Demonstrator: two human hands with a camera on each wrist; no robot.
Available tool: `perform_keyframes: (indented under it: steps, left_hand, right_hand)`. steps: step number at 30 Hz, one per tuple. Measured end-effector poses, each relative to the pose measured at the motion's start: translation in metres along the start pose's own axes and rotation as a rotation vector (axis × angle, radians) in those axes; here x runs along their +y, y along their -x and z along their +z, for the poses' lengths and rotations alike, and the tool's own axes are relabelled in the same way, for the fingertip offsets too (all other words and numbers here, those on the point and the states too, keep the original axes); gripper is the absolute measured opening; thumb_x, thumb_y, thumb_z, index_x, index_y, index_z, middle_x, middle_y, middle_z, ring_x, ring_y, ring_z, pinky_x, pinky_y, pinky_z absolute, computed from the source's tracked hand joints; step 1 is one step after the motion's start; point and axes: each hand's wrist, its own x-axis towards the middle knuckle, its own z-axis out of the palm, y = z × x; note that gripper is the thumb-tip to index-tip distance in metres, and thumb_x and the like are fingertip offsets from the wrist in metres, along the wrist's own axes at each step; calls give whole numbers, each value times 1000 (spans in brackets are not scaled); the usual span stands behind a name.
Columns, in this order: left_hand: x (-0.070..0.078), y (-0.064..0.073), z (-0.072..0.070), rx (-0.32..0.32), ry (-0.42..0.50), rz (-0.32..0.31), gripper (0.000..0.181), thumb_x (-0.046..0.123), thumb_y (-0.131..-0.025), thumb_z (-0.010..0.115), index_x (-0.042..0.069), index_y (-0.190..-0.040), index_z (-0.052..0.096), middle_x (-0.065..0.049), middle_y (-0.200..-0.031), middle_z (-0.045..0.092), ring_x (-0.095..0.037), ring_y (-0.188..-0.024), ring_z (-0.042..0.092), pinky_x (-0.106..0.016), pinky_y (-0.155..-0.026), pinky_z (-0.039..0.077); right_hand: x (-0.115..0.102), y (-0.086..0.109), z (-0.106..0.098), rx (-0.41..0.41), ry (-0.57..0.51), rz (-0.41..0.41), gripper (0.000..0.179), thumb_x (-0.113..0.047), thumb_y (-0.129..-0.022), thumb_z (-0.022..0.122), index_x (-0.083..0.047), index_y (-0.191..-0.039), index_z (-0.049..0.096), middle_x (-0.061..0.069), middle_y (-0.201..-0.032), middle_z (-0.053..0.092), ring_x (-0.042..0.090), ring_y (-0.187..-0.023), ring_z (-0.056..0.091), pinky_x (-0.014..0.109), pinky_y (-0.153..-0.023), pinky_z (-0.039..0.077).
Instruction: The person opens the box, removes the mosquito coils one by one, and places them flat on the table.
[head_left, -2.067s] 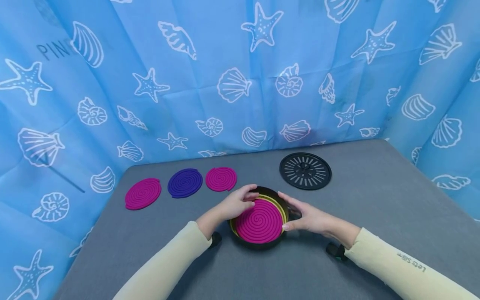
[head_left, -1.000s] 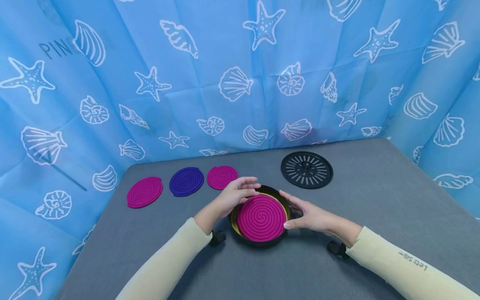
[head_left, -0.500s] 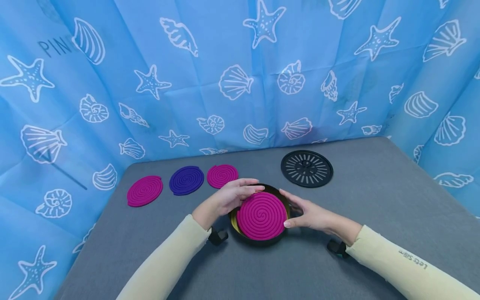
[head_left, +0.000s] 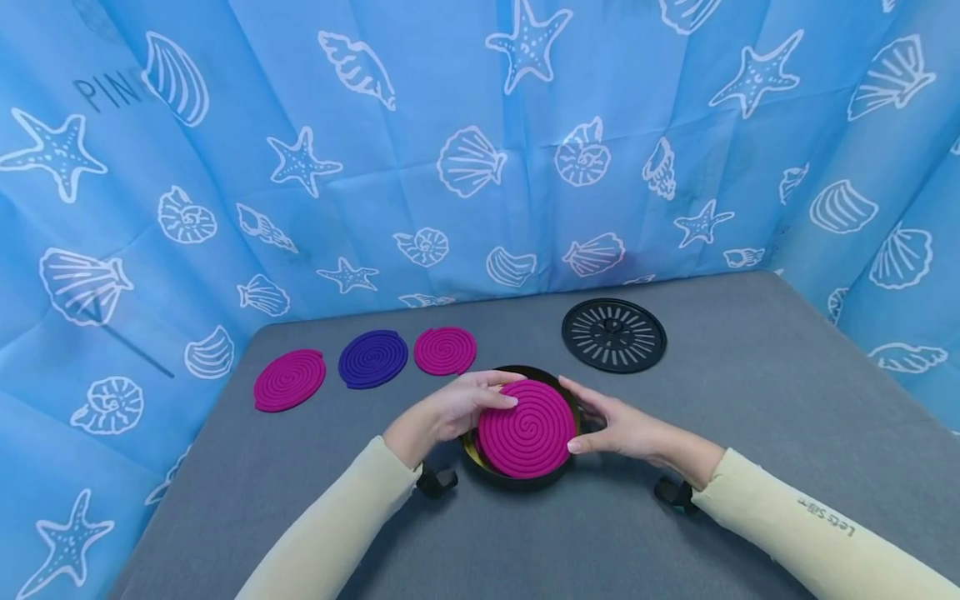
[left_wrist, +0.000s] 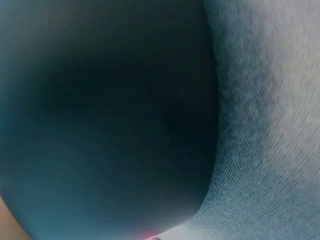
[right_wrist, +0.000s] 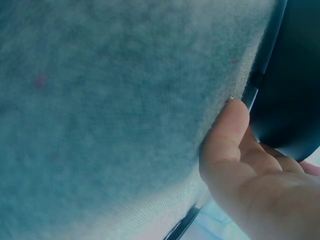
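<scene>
A pink spiral coaster (head_left: pixel 525 433) lies tilted over a round black holder (head_left: pixel 517 482), its left side raised. Yellow shows inside the holder along the lower left. My left hand (head_left: pixel 465 407) pinches the coaster's upper left edge, thumb on top and the other fingers behind it. On the opposite side my right hand (head_left: pixel 626 427) grips the holder's wall, thumb near the front and fingers at the back. The holder's dark side (right_wrist: pixel 295 75) fills the right of the right wrist view, beside the thumb (right_wrist: pixel 232 120). A dark surface fills much of the left wrist view.
On the grey table (head_left: pixel 495 550), a pink coaster (head_left: pixel 290 381), a purple coaster (head_left: pixel 372 359) and another pink coaster (head_left: pixel 445 351) lie in a row at the back left. A black slotted disc (head_left: pixel 613 335) lies behind my right hand. A blue shell-patterned curtain (head_left: pixel 390 150) borders the table.
The pink coaster has risen from flat in the holder to tilted, shifting slightly up and right. My left thumb has come onto its top. My right hand has stayed at the holder.
</scene>
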Motion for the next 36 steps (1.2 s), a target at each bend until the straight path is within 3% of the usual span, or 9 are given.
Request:
perform_keyframes:
  steps: [8, 16, 26, 34, 36]
  left_hand:
    - [-4, 8, 7, 19, -6, 35, 56, -10, -92, 55, 7, -144, 43, -14, -125, 63, -19, -101, 67, -35, -85, 54]
    - [-5, 19, 5, 77, 36, 145, 60, -11, -92, 54, 7, -148, 38, -16, -125, 63, -14, -93, 67, -33, -82, 55]
    - [-3, 42, -12, 199, 102, 282, 64, -11, -92, 52, 4, -150, 32, -10, -112, 64, -12, -85, 68, -27, -74, 57]
    - [-4, 68, -33, 283, 162, 307, 66, -13, -92, 50, 3, -152, 26, -6, -112, 65, -12, -85, 69, -27, -75, 57]
    - [-5, 73, -38, 294, 178, 312, 66, -13, -93, 49, 3, -152, 25, -5, -113, 65, -11, -86, 69, -27, -75, 57]
  right_hand:
    - [-2, 1, 0, 1, -9, -8, 94, -23, -88, 73, -9, -157, 10, 25, -159, 9, 51, -140, 15, 65, -109, 19]
    - [-2, 1, 1, 11, 6, -19, 95, -25, -87, 74, -8, -156, 11, 25, -158, 12, 49, -140, 17, 64, -109, 20]
    - [-1, 1, 1, -14, -17, -34, 91, -19, -89, 71, -7, -156, 10, 25, -159, 8, 51, -140, 13, 66, -109, 18]
    - [-6, 1, 5, 7, 4, -13, 88, -21, -90, 70, -7, -156, 13, 24, -159, 9, 51, -140, 13, 65, -109, 18]
    - [-7, 2, 6, 11, -16, 8, 86, -19, -91, 68, -9, -156, 14, 24, -159, 9, 52, -140, 12, 68, -105, 24]
